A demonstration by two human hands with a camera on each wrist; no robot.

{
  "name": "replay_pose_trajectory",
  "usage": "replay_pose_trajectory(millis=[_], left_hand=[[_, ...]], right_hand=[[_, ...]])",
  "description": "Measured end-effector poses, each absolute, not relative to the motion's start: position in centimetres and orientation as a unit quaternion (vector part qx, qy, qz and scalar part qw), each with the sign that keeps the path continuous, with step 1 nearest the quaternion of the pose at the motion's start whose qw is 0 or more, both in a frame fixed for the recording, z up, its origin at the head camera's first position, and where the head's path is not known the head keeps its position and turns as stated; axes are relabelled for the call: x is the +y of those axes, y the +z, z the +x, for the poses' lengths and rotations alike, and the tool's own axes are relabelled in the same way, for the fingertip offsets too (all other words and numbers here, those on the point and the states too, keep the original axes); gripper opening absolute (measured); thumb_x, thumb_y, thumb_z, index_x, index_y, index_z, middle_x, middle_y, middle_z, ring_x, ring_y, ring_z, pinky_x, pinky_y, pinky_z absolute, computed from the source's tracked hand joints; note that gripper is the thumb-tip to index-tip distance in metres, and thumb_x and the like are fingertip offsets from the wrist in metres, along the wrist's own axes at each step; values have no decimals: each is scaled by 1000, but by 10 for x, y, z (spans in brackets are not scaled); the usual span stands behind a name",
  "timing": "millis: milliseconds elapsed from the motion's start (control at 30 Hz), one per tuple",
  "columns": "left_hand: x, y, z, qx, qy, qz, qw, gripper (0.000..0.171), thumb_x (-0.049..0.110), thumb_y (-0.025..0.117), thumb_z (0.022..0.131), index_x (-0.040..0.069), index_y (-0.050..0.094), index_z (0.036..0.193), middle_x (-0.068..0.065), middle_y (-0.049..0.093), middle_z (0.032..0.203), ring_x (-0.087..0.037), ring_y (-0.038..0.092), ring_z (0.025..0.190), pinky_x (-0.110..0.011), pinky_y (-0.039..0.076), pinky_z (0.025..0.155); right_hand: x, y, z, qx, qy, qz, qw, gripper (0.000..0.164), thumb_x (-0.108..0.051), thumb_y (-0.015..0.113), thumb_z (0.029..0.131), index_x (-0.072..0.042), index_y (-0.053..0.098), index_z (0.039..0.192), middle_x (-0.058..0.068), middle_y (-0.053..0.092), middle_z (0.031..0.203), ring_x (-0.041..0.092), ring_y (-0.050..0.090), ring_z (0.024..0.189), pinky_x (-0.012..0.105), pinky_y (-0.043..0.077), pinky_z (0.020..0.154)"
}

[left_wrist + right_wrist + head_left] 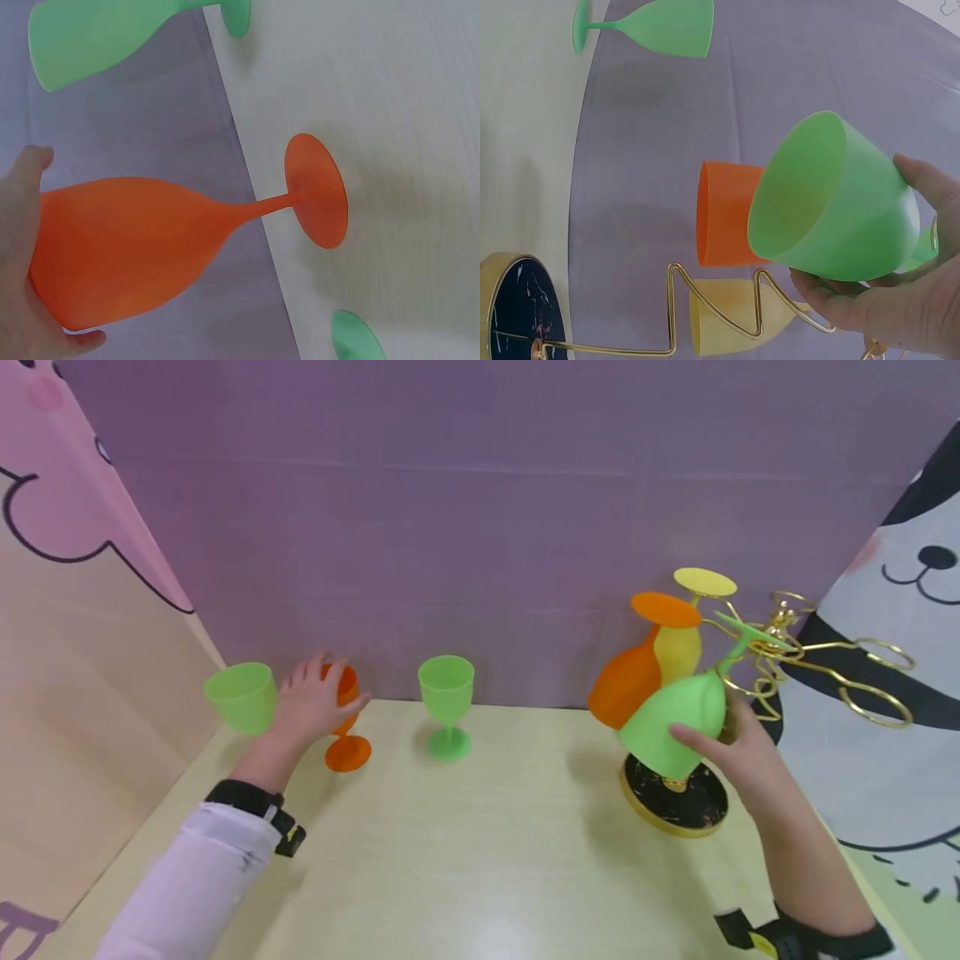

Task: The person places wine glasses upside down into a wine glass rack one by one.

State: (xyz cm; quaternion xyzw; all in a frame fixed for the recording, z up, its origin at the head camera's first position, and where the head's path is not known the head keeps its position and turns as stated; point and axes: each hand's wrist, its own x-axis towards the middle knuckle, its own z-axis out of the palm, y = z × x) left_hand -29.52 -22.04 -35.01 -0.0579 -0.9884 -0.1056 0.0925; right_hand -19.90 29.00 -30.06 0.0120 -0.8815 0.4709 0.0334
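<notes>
At the gold wire rack (pixel 780 631), near-left side: the held green goblet (pixel 663 727) is upside down and tilted, above the rack's black base (pixel 708 802).
Long axis: slanted, with the mouth low toward the left and the stem rising rightward to the foot (pixel 757 635).
Stem to loop: a gold loop (pixel 934 232) lies right by the stem; whether it surrounds or merely touches it, I cannot tell. The turn hinges on this, I judge.
Right hand (pixel 738 735): the nearer one, gripping the bowl from the right, thumb on the near face and fingers beneath.
Inverted neighbours: an orange goblet (pixel 626 681) and a yellow goblet (pixel 678 652), just beyond the held one, feet up.
Left hand (pixel 311 697): well apart, thumb and fingers spread about the upright orange goblet (pixel 135 247) near its rim; whether they squeeze it, I cannot tell.
Table's back edge: a middle green goblet (pixel 446 693) stands upright between the hands; a far-left green goblet (pixel 243 697) is just beyond the left hand.
</notes>
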Motion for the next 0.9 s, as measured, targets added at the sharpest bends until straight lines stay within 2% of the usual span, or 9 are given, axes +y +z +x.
replay_pose_trajectory(millis=[100, 300, 367, 433, 500, 633, 733, 833, 900], left_hand=[[-220, -351, -296, -988, -96, -67, 98, 68, 44, 52, 95, 9, 29, 149, -29, 22, 151, -53, 23, 135, -66, 21, 112], [-216, -350, -296, -988, -74, -79, 107, 65, 41, 52, 95, 8, 31, 147, -30, 29, 147, -53, 27, 133, -65, 24, 111], [-216, -350, -297, -989, -69, -79, 105, 65, 42, 52, 95, 9, 32, 148, -29, 30, 146, -52, 28, 133, -65, 25, 110], [-216, -350, -298, -989, -64, -80, 103, 65, 43, 52, 95, 10, 32, 147, -29, 31, 145, -53, 29, 132, -66, 25, 110], [-216, -350, -300, -989, -61, -82, 103, 64, 44, 51, 95, 11, 33, 147, -29, 32, 145, -53, 29, 131, -66, 26, 109], [-216, -351, -301, -989, -57, -84, 105, 62, 42, 51, 96, 11, 34, 146, -30, 32, 144, -53, 31, 130, -66, 27, 109], [-216, -351, -300, -990, -53, -83, 102, 61, 41, 51, 96, 11, 34, 147, -30, 32, 144, -53, 30, 130, -65, 27, 109], [-216, -351, -300, -990, -52, -83, 101, 60, 40, 51, 96, 10, 35, 146, -30, 32, 144, -52, 30, 131, -64, 27, 110], [-216, -351, -299, -990, -53, -83, 100, 60, 39, 52, 96, 10, 36, 146, -30, 32, 144, -52, 30, 131, -64, 27, 110]], right_hand=[[295, -303, -197, -889, 457, 15, 39, 90, -35, 60, 96, -13, -3, 156, 26, 28, 152, 28, 41, 125, 26, 45, 97], [302, -306, -194, -885, 462, 13, 52, 87, -32, 60, 95, -10, 2, 156, 26, 29, 150, 7, 44, 114, 10, 43, 86], [303, -308, -194, -885, 462, 8, 56, 89, -31, 61, 95, -6, 1, 155, 27, 29, 150, 10, 45, 114, 5, 41, 79], [302, -310, -193, -884, 464, -7, 49, 93, -32, 62, 94, -3, -3, 154, 30, 26, 150, 22, 45, 121, 15, 45, 94], [302, -312, -193, -884, 465, -19, 42, 97, -32, 64, 93, -1, -6, 153, 33, 22, 151, 37, 40, 126, 16, 47, 91], [300, -315, -191, -884, 465, -34, 32, 102, -33, 65, 92, 1, -10, 152, 36, 17, 152, 48, 32, 132, 45, 44, 105], [299, -315, -189, -888, 457, -34, 35, 103, -32, 67, 91, 1, -9, 152, 37, 18, 151, 48, 33, 131, 35, 48, 101], [300, -315, -188, -891, 451, -30, 40, 102, -31, 68, 91, 2, -7, 152, 38, 21, 149, 48, 35, 129, 9, 45, 79], [299, -316, -187, -892, 450, -28, 44, 102, -31, 68, 90, 2, -7, 152, 38, 22, 149, 48, 36, 128, 3, 39, 71]])
